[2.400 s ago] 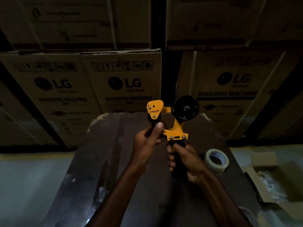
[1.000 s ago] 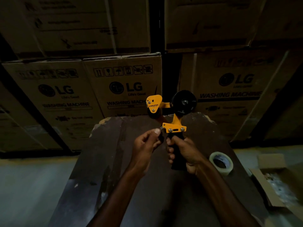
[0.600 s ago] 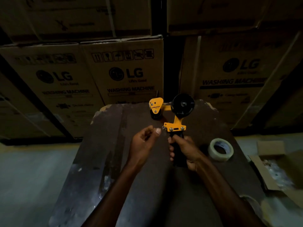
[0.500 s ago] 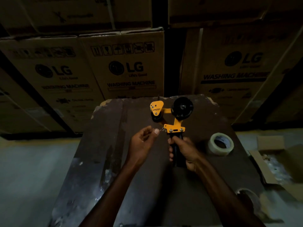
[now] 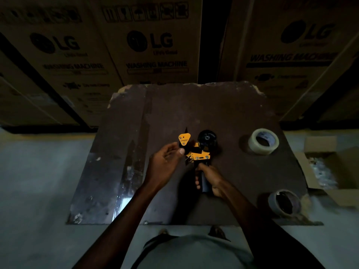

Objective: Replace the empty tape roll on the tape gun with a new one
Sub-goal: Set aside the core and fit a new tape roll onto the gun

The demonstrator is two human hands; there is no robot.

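Table top [image 5: 171, 113] bare at back & left, open reach there. Centre taken by tape gun [image 5: 196, 150], w/ left hand [image 5: 165, 164] just beside it, right hand [image 5: 210, 179] on grip. Right side: tape roll [image 5: 263, 141] far, empty core [image 5: 284, 203] near edge; clear lane btwn them. Stacked boxes [image 5: 151, 45] wall off the back.

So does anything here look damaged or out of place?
Yes: the table is worn, its far edge chipped at both corners. The tape gun has no roll on its hub, and a dark roll sits at the table's near right edge.
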